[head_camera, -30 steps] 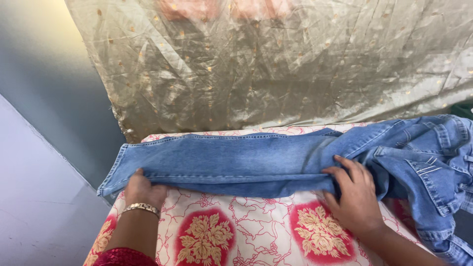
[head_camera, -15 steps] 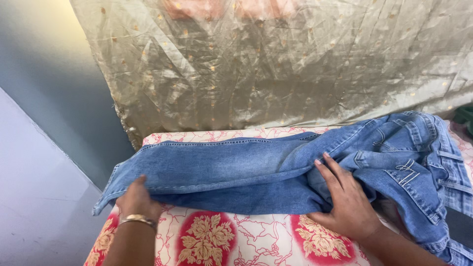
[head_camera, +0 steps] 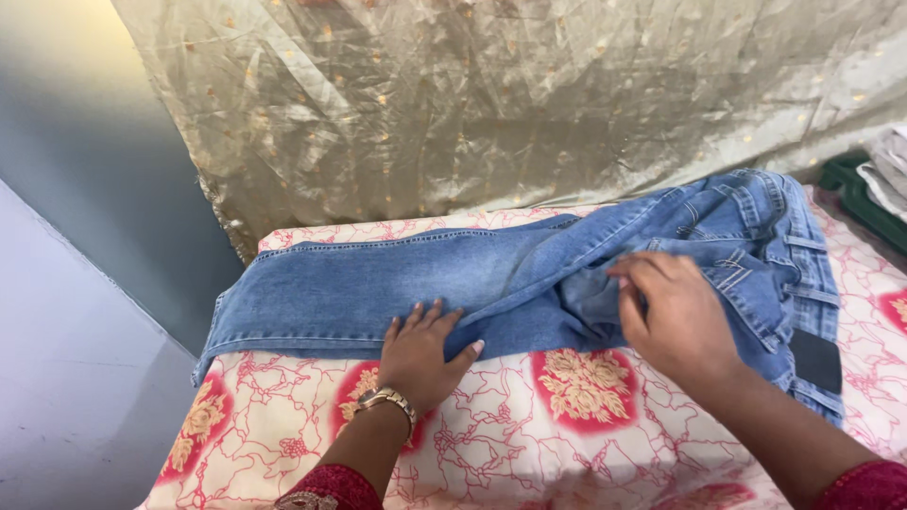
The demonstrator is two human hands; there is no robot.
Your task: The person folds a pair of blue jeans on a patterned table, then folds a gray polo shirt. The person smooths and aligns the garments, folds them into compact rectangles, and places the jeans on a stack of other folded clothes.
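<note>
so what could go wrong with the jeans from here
The blue denim jeans have their hem end at the left edge of the floral-covered surface, so it could slide off. The fabric bunched under the right hand may set creases if pressed flat. The left hand pins only the near edge, so the leg might shift.

Looks like a home bedroom: bed under a red-flowered sheet (head_camera: 529,444) across the lower frame, crinkled golden cloth (head_camera: 491,94) hung along the top, plain grey wall (head_camera: 85,217) at left.
</note>
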